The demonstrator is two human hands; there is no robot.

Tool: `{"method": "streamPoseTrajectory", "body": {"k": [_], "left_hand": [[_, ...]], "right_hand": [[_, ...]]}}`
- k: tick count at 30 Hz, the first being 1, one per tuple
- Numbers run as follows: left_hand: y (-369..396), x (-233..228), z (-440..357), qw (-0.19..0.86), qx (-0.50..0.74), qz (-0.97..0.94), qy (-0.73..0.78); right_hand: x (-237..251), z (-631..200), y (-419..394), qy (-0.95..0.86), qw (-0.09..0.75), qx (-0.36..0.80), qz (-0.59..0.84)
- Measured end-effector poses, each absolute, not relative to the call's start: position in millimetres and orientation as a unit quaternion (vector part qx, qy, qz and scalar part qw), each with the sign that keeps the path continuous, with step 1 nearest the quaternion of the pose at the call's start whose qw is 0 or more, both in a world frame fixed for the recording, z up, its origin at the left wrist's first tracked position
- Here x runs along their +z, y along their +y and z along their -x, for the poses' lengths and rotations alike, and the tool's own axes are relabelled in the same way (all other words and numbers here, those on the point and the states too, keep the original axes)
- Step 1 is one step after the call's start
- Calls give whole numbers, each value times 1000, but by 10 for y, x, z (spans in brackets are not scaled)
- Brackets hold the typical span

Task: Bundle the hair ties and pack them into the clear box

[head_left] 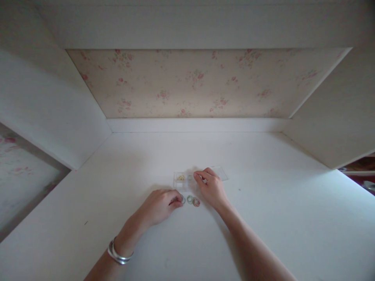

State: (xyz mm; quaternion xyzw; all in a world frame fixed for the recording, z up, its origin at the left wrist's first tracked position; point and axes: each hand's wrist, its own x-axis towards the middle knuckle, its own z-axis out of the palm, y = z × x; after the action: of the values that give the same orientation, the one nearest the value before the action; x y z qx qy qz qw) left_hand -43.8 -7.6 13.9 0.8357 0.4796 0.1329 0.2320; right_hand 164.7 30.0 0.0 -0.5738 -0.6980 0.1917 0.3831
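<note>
The left hand [160, 206] rests on the white table [263, 218], its fingers curled together, with the fingertips pinched on a small ring [182, 199]. Just past those fingertips, to the right, lie a pale green ring [190, 200] and a reddish ring [196, 202], side by side on the table and close to the heel of the right hand [211, 187]. A silver bangle [118, 254] sits on the left wrist.

The right hand lies beyond and to the right of the left one. Its fingers are bent and drawn together, their tips touching the far edge of a small clear box [182, 180]; whether they grip anything there is too small to tell. The box sits just ahead of the left fingertips and to the left of the right knuckles. A few yellowish bits show in its left compartment. A clear lid [221, 173] lies flat beyond the right hand, partly hidden by it.

The table is set in a white alcove, with side walls slanting out on both sides. The back wall [199, 84] carries pale paper with pink flowers.
</note>
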Motion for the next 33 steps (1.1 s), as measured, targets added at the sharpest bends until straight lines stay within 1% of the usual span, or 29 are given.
{"method": "streamPoseTrajectory", "body": {"k": [6, 12, 15, 17, 19, 22, 26, 30, 33], "left_hand": [[-61, 114, 433, 284, 176, -813, 478], [-30, 185, 424, 252, 251, -782, 512], [15, 255, 396, 249, 286, -752, 540], [71, 322, 351, 233, 305, -738, 555], [153, 398, 283, 212, 308, -748, 549], [317, 486, 154, 178, 284, -779, 529], [533, 482, -9, 153, 221, -799, 537], [631, 380, -113, 149, 160, -802, 556], [618, 324, -151, 137, 148, -803, 560]], "right_hand": [[-6, -1662, 292, -697, 383, 191, 576], [32, -1663, 273, -698, 394, 185, 568], [100, -1659, 198, -729, 403, 177, 524], [151, -1640, 114, -775, 400, 145, 466], [190, -1601, 20, -832, 371, 105, 399], [205, -1523, -94, -896, 291, 68, 330], [190, -1459, -152, -924, 200, 46, 324], [199, -1443, -162, -922, 166, 51, 347], [200, -1431, -166, -917, 162, 71, 358]]}}
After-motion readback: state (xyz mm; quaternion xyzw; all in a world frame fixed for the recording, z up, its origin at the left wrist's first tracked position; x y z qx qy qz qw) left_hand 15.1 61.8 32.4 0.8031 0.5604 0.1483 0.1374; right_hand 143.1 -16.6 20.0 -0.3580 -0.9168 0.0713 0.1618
